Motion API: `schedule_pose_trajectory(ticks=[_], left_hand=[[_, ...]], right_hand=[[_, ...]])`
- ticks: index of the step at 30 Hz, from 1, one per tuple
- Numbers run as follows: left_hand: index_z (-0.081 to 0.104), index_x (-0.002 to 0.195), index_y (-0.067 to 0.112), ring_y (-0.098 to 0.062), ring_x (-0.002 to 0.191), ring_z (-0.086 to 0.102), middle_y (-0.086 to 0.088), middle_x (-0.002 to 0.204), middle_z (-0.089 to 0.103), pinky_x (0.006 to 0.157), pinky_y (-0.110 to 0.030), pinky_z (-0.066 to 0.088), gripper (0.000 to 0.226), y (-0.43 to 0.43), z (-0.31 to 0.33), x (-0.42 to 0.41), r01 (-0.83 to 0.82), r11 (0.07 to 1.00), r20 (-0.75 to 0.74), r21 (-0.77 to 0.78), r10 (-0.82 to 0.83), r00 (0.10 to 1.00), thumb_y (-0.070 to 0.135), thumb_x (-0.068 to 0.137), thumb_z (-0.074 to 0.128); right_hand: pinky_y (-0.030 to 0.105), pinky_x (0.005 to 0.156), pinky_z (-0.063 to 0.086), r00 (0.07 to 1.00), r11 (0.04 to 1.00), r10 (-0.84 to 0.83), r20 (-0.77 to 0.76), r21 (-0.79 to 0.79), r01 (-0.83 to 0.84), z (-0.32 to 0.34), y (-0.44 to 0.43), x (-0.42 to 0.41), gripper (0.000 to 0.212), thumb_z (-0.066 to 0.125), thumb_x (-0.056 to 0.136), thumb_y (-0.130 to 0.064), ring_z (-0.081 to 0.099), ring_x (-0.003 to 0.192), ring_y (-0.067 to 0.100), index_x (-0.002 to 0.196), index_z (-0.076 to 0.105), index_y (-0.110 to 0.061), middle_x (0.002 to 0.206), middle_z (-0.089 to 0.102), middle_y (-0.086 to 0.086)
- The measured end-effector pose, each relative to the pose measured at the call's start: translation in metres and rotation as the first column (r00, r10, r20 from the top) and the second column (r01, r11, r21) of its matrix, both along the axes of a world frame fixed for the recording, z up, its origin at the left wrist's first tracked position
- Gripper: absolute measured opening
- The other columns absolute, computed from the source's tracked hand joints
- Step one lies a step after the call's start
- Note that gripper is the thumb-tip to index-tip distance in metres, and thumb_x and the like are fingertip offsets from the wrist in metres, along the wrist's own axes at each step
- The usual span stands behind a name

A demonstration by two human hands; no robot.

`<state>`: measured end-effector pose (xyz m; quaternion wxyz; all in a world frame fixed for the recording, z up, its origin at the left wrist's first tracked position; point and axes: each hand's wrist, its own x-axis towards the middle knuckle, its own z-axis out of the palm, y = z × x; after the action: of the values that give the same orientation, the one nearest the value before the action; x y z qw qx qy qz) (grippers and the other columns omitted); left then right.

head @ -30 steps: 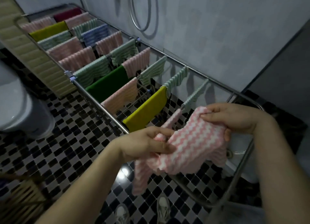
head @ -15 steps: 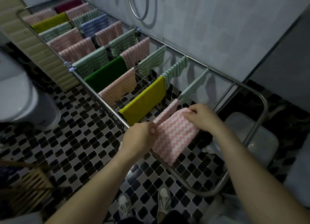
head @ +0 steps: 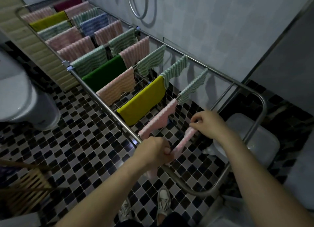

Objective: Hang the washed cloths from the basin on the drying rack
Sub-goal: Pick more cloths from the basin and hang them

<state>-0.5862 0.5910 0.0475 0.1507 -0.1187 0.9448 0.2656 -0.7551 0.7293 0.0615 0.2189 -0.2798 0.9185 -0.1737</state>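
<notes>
Writing: none legible on any cloth, wall or fixture.
Left hand (head: 153, 150): fingers curled closed, pinching the near end of the pink-and-white wavy-striped cloth (head: 182, 142) just above the rack's front rail.
Right hand (head: 208, 124): fingers bent and closed on the cloth's far end, knuckles up.
Cloth: stretched between both hands over a bar near the rack's right end, a tail drooping below the left hand.
Long steel-tube drying rack (head: 262, 106): its rounded end frame curves around the hands; bars leftward carry a pink cloth (head: 159, 121), a yellow cloth (head: 142, 102) and many more.
Open room: one bare gap between the held cloth and the rounded end.
White plastic basin (head: 265, 141): on the chequered tile floor (head: 81, 133), beneath the rack's right end.
Edges: tiled wall just behind the back rail.
</notes>
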Motion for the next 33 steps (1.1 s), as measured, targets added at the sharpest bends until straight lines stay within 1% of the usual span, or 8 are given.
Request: schedule_pose_trajectory(ticks=[9,12,16,19,22,27,30,33], left_hand=[[0.064,0.093,0.021,-0.01,0.073,0.065,0.004,0.085,0.069,0.067,-0.027,0.055,0.016,0.005,0.004,0.002,0.047,0.999,-0.042,-0.004,-0.047,0.998,0.036,0.089,0.063],[0.063,0.088,0.02,-0.008,0.075,0.065,0.004,0.084,0.067,0.071,-0.031,0.058,0.012,-0.006,0.015,0.006,-0.072,0.978,0.01,0.198,0.071,0.997,0.032,0.091,0.061],[0.069,0.094,0.013,-0.005,0.07,0.064,0.002,0.082,0.068,0.066,-0.02,0.054,0.019,-0.031,0.059,0.021,-0.348,0.65,0.107,0.676,0.381,0.918,0.029,0.091,0.06],[0.071,0.099,0.009,-0.013,0.074,0.065,-0.004,0.087,0.069,0.069,-0.028,0.055,0.028,-0.041,0.087,0.027,-0.325,0.375,0.091,0.868,0.523,0.848,0.03,0.092,0.054],[0.071,0.102,0.013,-0.019,0.081,0.068,-0.007,0.092,0.07,0.07,-0.032,0.055,0.03,-0.04,0.101,0.027,-0.254,0.193,0.105,0.948,0.564,0.819,0.033,0.094,0.05],[0.072,0.102,0.019,-0.017,0.074,0.066,-0.005,0.086,0.068,0.065,-0.032,0.056,0.031,-0.038,0.11,0.026,-0.205,0.161,0.059,0.965,0.63,0.775,0.038,0.096,0.047],[0.072,0.102,0.021,-0.015,0.072,0.063,-0.005,0.086,0.067,0.066,-0.032,0.055,0.031,-0.04,0.112,0.028,-0.187,0.177,0.024,0.966,0.661,0.75,0.039,0.095,0.048],[0.074,0.098,0.02,-0.016,0.069,0.064,-0.003,0.082,0.068,0.063,-0.032,0.056,0.029,-0.044,0.117,0.029,-0.192,0.238,-0.037,0.952,0.714,0.7,0.038,0.088,0.053]], right_hand=[[0.025,0.079,0.047,0.993,0.983,-0.116,0.0,-0.146,0.115,-0.012,0.014,0.009,0.02,0.058,0.094,-0.021,0.061,0.096,0.016,0.11,0.068,-0.015,0.11,0.068,0.006],[0.021,0.072,0.046,0.989,0.969,-0.147,0.023,-0.198,0.149,-0.003,0.015,0.015,0.025,0.056,0.095,-0.025,0.061,0.097,0.016,0.117,0.065,-0.019,0.108,0.066,0.003],[0.024,0.068,0.048,0.914,0.855,-0.093,0.395,-0.439,0.276,0.032,0.005,0.029,0.021,0.056,0.094,-0.035,0.064,0.089,0.016,0.107,0.069,-0.025,0.091,0.068,-0.002],[0.037,0.078,0.053,0.672,0.814,0.205,0.711,-0.505,0.286,0.053,-0.007,0.048,0.038,0.049,0.092,-0.046,0.064,0.108,0.016,0.118,0.065,-0.022,0.112,0.07,0.0],[0.041,0.088,0.053,0.514,0.808,0.408,0.754,-0.56,0.181,0.059,-0.023,0.069,0.045,0.046,0.095,-0.043,0.057,0.123,0.014,0.135,0.052,-0.023,0.131,0.062,0.001],[0.056,0.099,0.047,0.513,0.806,0.413,0.752,-0.564,0.179,0.056,-0.042,0.083,0.039,0.065,0.091,-0.018,0.059,0.118,0.036,0.129,0.057,-0.013,0.125,0.061,0.023],[0.038,0.082,0.055,0.594,0.792,0.367,0.716,-0.576,0.205,0.059,-0.037,0.08,0.025,0.065,0.088,-0.013,0.065,0.099,0.029,0.112,0.066,-0.004,0.108,0.069,0.015],[0.024,0.059,0.053,0.537,0.752,0.4,0.743,-0.601,0.272,0.07,-0.027,0.073,0.028,0.059,0.089,-0.017,0.062,0.086,0.014,0.107,0.061,0.005,0.099,0.067,0.008]])
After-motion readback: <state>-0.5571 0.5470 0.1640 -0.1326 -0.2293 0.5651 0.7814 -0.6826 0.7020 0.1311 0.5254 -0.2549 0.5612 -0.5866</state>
